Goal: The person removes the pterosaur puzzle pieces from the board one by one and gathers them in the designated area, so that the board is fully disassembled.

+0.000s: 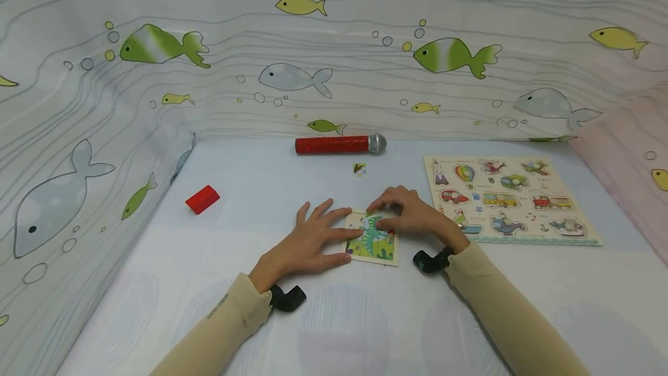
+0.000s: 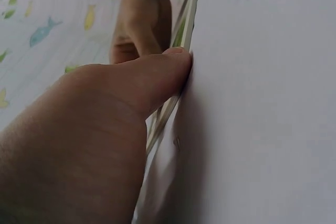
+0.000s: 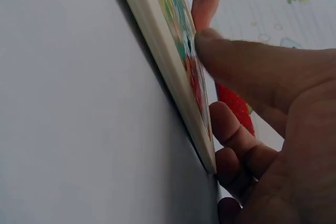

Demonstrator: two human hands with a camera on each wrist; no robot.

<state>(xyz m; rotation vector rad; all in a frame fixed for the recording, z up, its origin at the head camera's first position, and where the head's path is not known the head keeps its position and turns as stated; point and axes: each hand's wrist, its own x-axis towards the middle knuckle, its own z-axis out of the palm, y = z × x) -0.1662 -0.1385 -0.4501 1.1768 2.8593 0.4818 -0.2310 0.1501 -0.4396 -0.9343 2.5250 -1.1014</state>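
Note:
A small square jigsaw puzzle (image 1: 385,253) with a green dinosaur picture and a pale wooden border lies on the table between both hands. My left hand (image 1: 305,246) is spread beside it, fingers reaching over its left side; in the left wrist view the thumb (image 2: 163,74) rests against the border. From the upper right, my right hand (image 1: 412,212) holds the puzzle. Its thumb (image 3: 236,59) presses on the picture, while the curled fingers (image 3: 247,150) sit at the border's corner. A loose jigsaw piece (image 1: 359,169) lies just behind the puzzle.
A red microphone (image 1: 334,144) with a silver head lies at the back, before the fish-patterned cloth (image 1: 365,86). On the left is a red block (image 1: 202,199). A wooden vehicle peg-puzzle board (image 1: 522,235) lies to the right, close to the right forearm.

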